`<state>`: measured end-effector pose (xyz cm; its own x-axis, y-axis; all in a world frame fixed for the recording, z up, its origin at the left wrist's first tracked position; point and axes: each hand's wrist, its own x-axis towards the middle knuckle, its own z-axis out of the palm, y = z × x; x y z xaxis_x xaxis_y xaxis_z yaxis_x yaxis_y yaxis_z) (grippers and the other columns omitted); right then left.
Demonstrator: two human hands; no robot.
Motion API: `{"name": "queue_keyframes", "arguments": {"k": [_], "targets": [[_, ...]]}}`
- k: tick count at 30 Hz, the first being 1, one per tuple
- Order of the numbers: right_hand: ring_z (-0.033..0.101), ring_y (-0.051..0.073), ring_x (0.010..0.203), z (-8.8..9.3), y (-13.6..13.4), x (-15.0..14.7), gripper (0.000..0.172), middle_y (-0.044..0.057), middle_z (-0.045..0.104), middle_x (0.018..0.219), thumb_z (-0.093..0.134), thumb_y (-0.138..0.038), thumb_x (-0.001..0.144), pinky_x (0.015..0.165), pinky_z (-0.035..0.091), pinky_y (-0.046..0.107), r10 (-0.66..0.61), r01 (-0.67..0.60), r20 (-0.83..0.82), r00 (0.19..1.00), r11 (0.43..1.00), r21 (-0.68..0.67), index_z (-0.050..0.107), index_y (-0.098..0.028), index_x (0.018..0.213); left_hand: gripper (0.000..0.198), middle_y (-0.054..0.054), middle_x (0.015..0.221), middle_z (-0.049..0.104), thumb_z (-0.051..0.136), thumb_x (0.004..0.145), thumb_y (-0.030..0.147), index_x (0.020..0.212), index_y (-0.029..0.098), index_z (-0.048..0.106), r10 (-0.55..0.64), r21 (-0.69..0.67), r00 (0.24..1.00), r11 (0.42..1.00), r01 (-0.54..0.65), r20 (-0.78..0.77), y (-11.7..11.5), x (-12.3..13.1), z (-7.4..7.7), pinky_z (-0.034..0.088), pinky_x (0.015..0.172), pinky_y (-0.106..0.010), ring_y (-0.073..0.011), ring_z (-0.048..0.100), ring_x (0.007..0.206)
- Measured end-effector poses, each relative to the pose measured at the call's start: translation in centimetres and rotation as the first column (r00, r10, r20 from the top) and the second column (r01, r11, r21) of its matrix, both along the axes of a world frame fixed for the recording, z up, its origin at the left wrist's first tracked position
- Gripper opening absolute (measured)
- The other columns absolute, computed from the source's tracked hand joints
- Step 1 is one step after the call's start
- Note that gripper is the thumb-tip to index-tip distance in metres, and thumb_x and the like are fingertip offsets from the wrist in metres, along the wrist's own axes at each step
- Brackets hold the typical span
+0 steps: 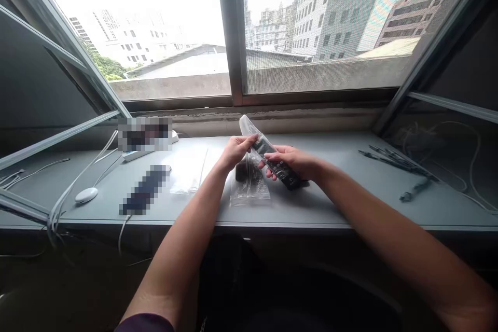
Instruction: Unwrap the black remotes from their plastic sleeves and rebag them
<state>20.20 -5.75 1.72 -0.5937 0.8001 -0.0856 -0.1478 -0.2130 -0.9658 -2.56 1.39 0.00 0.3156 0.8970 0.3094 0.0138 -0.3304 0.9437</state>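
Above the counter (334, 210), left fingers (251, 140) pinch a clear plastic sleeve (246, 125) and right fingers (277, 156) grasp the remote control (287, 175) between them; keeping both aligned should prevent snagging.

No legible text.
Small pale markings on the long black plastic remote control (287, 173), partly inside a clear plastic sleeve (246, 125), are too blurred to read.

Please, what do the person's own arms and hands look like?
The left hand and right hand wear no gloves; left forearm and right forearm are bare. A dark purple left sleeve shows at the bottom edge; no right one does.
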Motion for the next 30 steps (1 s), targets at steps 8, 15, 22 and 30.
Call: {"name": "queue_keyframes", "arguments": {"k": [8, 15, 22, 30], "targets": [[0.078, 0.018, 0.072, -0.3, 0.3, 0.2, 0.030, 0.012, 0.083, 0.107, 0.082, -0.026, 0.098, 0.060, 0.066, 0.026, -0.006, 0.007, -0.020, 1.000, 0.999, 0.037, 0.072, -0.017, 0.125, 0.061, -0.009, 0.077, 0.072, 0.082, 0.085, 0.074, 0.078, 0.014, 0.083, -0.018, -0.125, 0.994, 0.992, 0.031, 0.105, -0.7, 0.5, 0.3, 0.046, 0.066, -0.028, -0.0143, 0.057, 0.067], [0.079, 0.019, 0.075, -0.4, 0.4, 0.3, 0.029, 0.012, 0.084, 0.110, 0.082, -0.030, 0.099, 0.062, 0.066, 0.026, -0.015, 0.016, -0.010, 1.000, 0.998, 0.057, 0.073, -0.017, 0.123, 0.049, -0.007, 0.077, 0.074, 0.090, 0.081, 0.062, 0.081, 0.014, 0.085, -0.030, -0.069, 0.997, 0.997, 0.034, 0.065, -0.4, 0.2, 0.2, 0.043, 0.064, -0.026, -0.0132, 0.057, 0.068], [0.078, 0.019, 0.072, 0.1, 0.4, 0.7, 0.032, 0.014, 0.084, 0.110, 0.087, -0.037, 0.096, 0.050, 0.060, 0.024, -0.014, 0.012, 0.047, 0.999, 0.999, 0.049, 0.073, -0.017, 0.117, 0.038, 0.004, 0.065, 0.057, 0.090, 0.082, 0.054, 0.083, 0.020, 0.073, 0.383, -0.219, 0.836, 0.922, -0.320, 0.392, 1.7, -0.9, 0.2, 0.042, 0.056, -0.023, -0.0076, 0.048, 0.054], [0.083, 0.023, 0.086, 0.6, 0.9, 1.3, 0.032, 0.014, 0.078, 0.137, 0.094, -0.036, 0.090, 0.045, 0.055, 0.022, -0.343, 0.347, -0.055, 0.938, 0.933, 0.097, 0.078, -0.021, 0.112, 0.031, 0.003, 0.070, 0.063, 0.088, 0.084, 0.041, 0.089, 0.020, 0.067, 0.548, -0.404, 0.736, 0.825, -0.396, 0.398, 2.1, -1.3, 0.4, 0.046, 0.057, -0.021, -0.0097, 0.061, 0.059]]}}
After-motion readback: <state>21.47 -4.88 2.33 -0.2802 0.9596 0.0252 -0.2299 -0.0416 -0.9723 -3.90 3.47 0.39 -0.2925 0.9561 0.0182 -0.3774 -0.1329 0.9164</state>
